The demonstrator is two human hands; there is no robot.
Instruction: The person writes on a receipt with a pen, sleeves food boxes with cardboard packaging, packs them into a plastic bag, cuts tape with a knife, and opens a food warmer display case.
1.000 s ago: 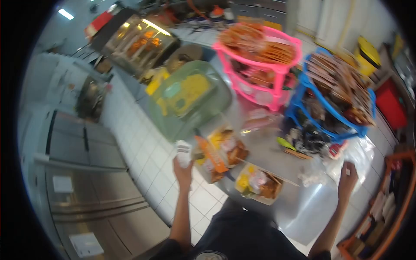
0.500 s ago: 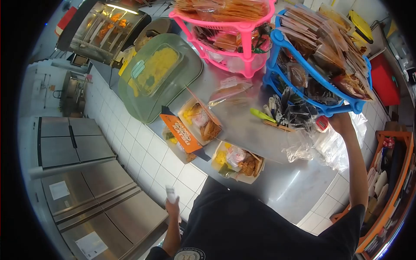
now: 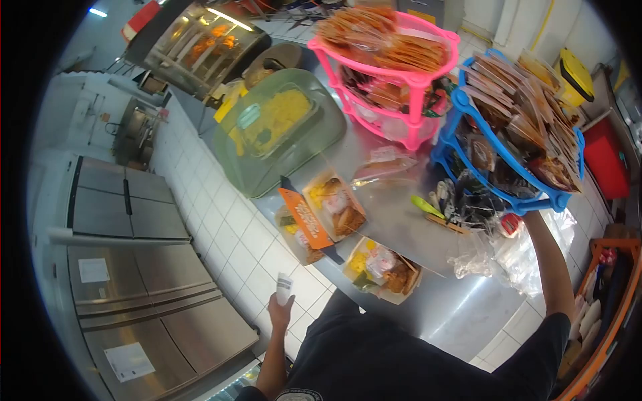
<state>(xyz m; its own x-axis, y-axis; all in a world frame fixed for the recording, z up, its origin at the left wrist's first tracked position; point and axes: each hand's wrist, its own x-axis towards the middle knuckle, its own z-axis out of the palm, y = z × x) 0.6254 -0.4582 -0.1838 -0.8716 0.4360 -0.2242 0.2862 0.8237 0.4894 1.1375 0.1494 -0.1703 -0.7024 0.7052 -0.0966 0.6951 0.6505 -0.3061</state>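
My left hand (image 3: 281,310) grips a small white printed paper (image 3: 283,289) over the floor, left of the steel table (image 3: 461,321). My right hand (image 3: 533,218) reaches under the front edge of the blue basket rack (image 3: 481,175); its fingers are hidden there. Beside it lie a red-and-white round item (image 3: 511,225) and clear plastic bags (image 3: 535,257). Open food boxes stand near the table's edge: one (image 3: 382,269) close to my body, another (image 3: 334,206) with an orange lid (image 3: 304,217), and a third (image 3: 292,234) partly behind that lid.
A green translucent cover (image 3: 328,120) sits over yellow food at the table's far left. Behind are a pink basket rack (image 3: 416,100) with packets and a lit display warmer (image 3: 200,50). A lime-green utensil (image 3: 425,205) lies mid-table. Steel refrigerators (image 3: 154,281) stand left, an orange shelf (image 3: 618,301) right.
My right hand has moved from the plastic bags to under the blue rack's edge, its fingers now out of sight. My left hand, still with the paper, has dropped lower. The view has shifted.
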